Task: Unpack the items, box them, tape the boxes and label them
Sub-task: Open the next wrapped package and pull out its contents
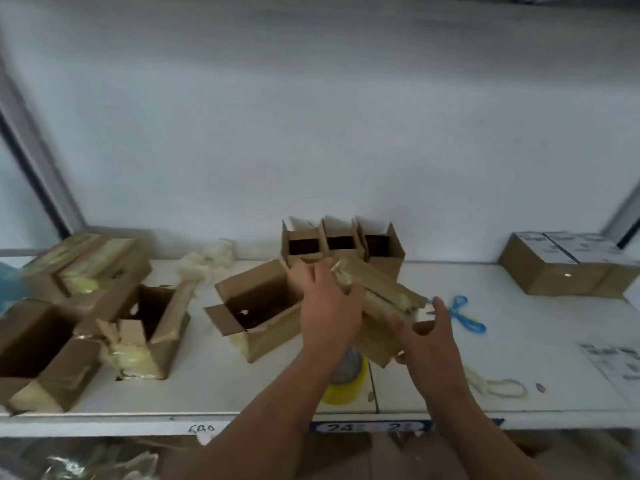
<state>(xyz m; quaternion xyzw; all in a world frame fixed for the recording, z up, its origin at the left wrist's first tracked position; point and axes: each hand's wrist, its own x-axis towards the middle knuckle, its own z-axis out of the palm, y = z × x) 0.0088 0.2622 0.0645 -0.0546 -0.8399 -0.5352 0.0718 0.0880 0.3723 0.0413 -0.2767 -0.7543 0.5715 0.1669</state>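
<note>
Left of the hands lies an open box (256, 306), mouth up, likely ready to be filled. The left hand (329, 306) grips the top of a taped package (377, 306) while the right hand (429, 336), fingers curled, supports its lower end, probably to steady it for unwrapping. Scissors (465, 315) lie just right.

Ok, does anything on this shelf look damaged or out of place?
Yes: the torn box at left is ripped open, flaps ragged, yellowish tape hanging off. Loose wrapping lies crumpled by the wall, and a tape scrap at right.
</note>
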